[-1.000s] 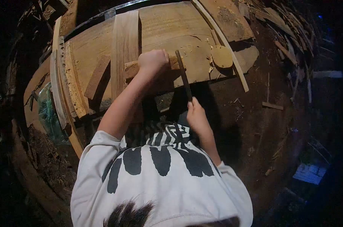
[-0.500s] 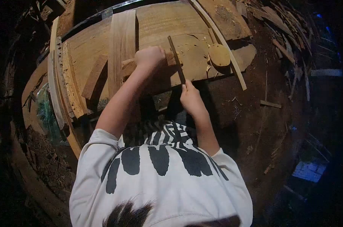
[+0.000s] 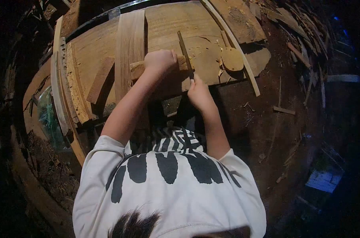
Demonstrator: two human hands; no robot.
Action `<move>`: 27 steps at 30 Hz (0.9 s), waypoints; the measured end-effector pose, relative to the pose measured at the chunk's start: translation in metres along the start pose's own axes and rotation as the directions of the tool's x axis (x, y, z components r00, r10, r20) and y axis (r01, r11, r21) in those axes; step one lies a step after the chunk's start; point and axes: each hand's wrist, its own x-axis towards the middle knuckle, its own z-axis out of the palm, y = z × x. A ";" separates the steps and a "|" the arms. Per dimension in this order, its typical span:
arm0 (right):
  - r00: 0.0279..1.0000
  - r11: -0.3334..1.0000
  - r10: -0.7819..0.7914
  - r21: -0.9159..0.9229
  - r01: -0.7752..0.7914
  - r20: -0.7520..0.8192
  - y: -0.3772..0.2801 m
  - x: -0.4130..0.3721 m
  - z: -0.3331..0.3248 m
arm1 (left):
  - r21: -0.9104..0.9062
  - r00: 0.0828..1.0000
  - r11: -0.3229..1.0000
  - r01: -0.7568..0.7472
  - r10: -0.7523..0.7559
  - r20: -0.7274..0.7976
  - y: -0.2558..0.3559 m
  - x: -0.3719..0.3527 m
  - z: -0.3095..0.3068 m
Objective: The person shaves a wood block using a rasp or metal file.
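Observation:
My left hand is closed over the middle of a short wooden block, pressing it down across the bench. The block's left end lies by a wide flat board, and its right end shows past my knuckles. My right hand is wrapped round the near end of a long, narrow, dark file. The file points away from me and lies against the block's right end. Its teeth are too small to make out.
A round wooden paddle lies right of the file, beside shavings and a long thin strip. Another block and several long strips lie on the left. Scrap wood is piled at the far right.
The file and my right hand have moved forward, away from me, along the block's end. My left hand keeps its hold, with the block shifted very slightly.

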 end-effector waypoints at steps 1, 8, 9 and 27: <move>0.999 0.999 -0.032 -0.008 0.032 -0.007 0.004 0.007 0.003 | -0.002 1.000 1.000 -0.009 0.009 -0.003 0.000 -0.001 -0.001; 0.989 0.990 0.130 0.042 -0.134 0.076 0.026 -0.064 -0.018 | -0.054 0.997 0.995 0.080 -0.080 -0.003 0.000 0.002 0.002; 0.988 0.990 0.132 0.037 -0.135 0.078 0.023 -0.071 -0.021 | -0.049 0.998 0.997 0.055 -0.055 -0.002 0.000 0.002 0.001; 1.000 1.000 -0.004 -0.020 0.004 0.003 0.014 -0.046 -0.016 | -0.041 0.995 0.997 0.063 -0.066 -0.078 0.000 0.004 0.010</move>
